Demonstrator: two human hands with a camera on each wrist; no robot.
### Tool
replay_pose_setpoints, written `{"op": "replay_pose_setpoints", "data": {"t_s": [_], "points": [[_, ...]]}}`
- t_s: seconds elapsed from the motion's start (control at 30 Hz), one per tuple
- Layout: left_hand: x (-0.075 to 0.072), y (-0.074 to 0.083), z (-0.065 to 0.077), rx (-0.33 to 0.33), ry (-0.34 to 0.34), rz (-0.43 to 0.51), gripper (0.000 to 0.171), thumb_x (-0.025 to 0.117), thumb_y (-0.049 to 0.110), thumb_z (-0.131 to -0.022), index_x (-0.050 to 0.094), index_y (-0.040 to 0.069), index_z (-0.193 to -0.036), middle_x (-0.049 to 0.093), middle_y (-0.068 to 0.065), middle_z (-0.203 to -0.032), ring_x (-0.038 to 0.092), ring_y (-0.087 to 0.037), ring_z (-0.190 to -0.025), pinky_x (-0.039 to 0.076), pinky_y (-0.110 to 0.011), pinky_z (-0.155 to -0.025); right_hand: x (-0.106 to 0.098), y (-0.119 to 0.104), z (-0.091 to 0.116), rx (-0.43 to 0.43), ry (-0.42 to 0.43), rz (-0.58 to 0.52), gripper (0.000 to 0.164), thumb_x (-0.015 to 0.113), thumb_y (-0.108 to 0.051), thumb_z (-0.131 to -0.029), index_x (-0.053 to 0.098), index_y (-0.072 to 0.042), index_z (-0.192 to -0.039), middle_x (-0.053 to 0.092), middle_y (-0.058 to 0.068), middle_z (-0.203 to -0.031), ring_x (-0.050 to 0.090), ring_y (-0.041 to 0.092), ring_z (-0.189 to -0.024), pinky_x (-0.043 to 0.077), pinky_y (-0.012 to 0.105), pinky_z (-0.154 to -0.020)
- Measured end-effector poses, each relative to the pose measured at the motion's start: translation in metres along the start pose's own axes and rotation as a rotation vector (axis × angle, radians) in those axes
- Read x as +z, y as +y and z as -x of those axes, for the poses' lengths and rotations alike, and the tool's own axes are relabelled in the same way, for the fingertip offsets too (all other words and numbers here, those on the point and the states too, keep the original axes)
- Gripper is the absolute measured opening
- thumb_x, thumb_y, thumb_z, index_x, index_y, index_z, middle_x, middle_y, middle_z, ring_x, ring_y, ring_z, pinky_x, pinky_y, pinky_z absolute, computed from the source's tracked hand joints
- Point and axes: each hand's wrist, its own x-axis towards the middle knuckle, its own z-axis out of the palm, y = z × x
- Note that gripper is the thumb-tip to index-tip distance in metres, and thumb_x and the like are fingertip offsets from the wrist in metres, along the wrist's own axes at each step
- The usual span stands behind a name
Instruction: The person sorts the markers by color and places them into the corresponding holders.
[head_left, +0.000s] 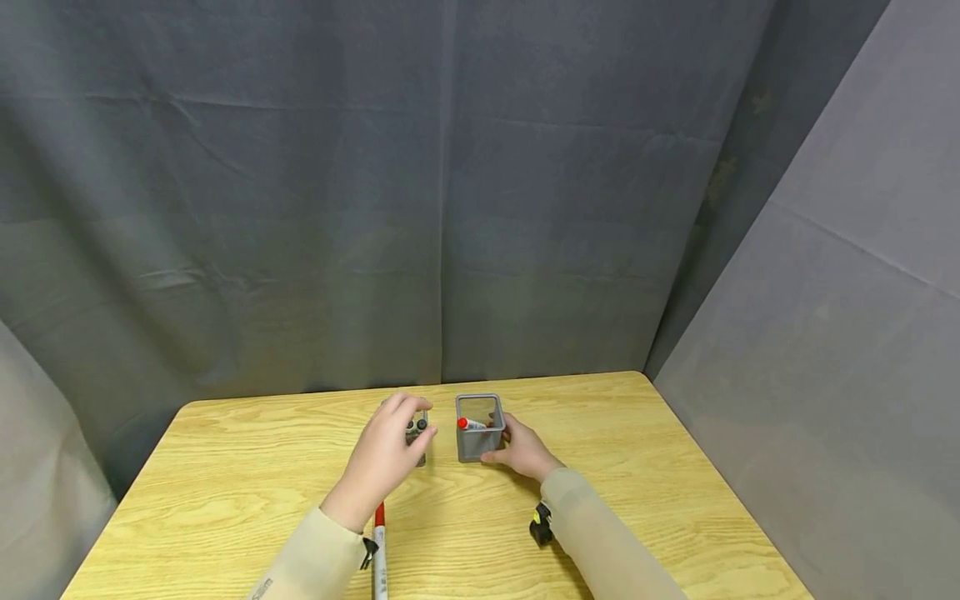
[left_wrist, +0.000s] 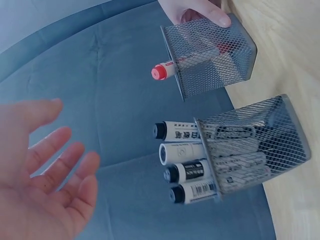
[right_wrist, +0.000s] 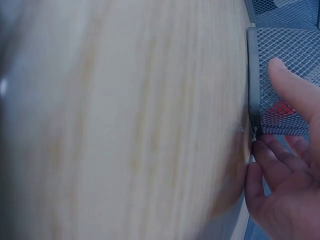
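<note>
My right hand (head_left: 525, 454) holds a grey mesh pen holder (head_left: 480, 446) from its right side, thumb on the front face. One whiteboard marker with a red end (left_wrist: 159, 72) leans inside that holder. A second mesh pen holder (left_wrist: 255, 145) stands to the left with several whiteboard markers, including a black-capped marker (left_wrist: 182, 131) and a white-ended one (left_wrist: 180, 153). Over this second holder hovers my left hand (head_left: 382, 454), fingers loosely bent and nothing between them. In the left wrist view a gap separates that hand from the marker ends. The head view shows it partly hiding the second holder.
A red-and-white marker (head_left: 380, 550) lies on the wooden table (head_left: 637, 450), beside my left sleeve. Grey curtains (head_left: 442, 208) hang behind the table, and a pale cloth wall (head_left: 840, 333) rises at the right.
</note>
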Motion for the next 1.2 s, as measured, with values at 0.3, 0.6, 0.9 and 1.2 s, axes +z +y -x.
{"op": "replay_pose_setpoints", "data": {"t_s": [0.3,0.6,0.9,1.2], "points": [[-0.006,-0.012,0.027,-0.089,0.028,0.028,0.029,0.080,0.016,-0.091,0.070,0.009,-0.118,0.065,-0.004,-0.110,0.066,-0.023,-0.098,0.058,-0.040,-0.084,0.000,-0.001,0.000,0.002,0.000,-0.005,0.087,0.088,-0.013,-0.082,0.042,-0.006,-0.155,0.055,0.020,-0.150,0.047,0.044,-0.143,0.041,0.052,-0.117],[-0.005,-0.026,0.048,-0.217,0.008,0.005,0.025,0.079,0.017,-0.092,0.070,0.011,-0.114,0.064,-0.002,-0.107,0.065,-0.019,-0.093,0.057,-0.035,-0.078,0.000,0.000,0.000,-0.008,-0.003,-0.011,0.085,0.088,-0.014,-0.083,0.043,-0.006,-0.155,0.055,0.019,-0.150,0.047,0.044,-0.143,0.042,0.053,-0.117],[0.000,-0.032,0.067,-0.248,-0.029,-0.020,0.023,0.081,0.013,-0.089,0.069,0.010,-0.108,0.064,-0.005,-0.100,0.065,-0.021,-0.085,0.055,-0.033,-0.071,-0.001,0.000,-0.002,0.001,0.002,-0.005,0.086,0.087,-0.013,-0.083,0.042,-0.006,-0.155,0.055,0.019,-0.151,0.047,0.044,-0.143,0.041,0.053,-0.117],[0.005,-0.041,0.086,-0.265,-0.125,-0.035,0.022,0.082,0.016,-0.088,0.068,0.010,-0.103,0.060,-0.001,-0.092,0.054,-0.009,-0.072,0.046,-0.024,-0.060,-0.001,0.001,-0.004,-0.006,0.007,-0.001,0.084,0.088,-0.013,-0.083,0.044,-0.005,-0.154,0.056,0.020,-0.149,0.048,0.045,-0.142,0.042,0.054,-0.117]]}}
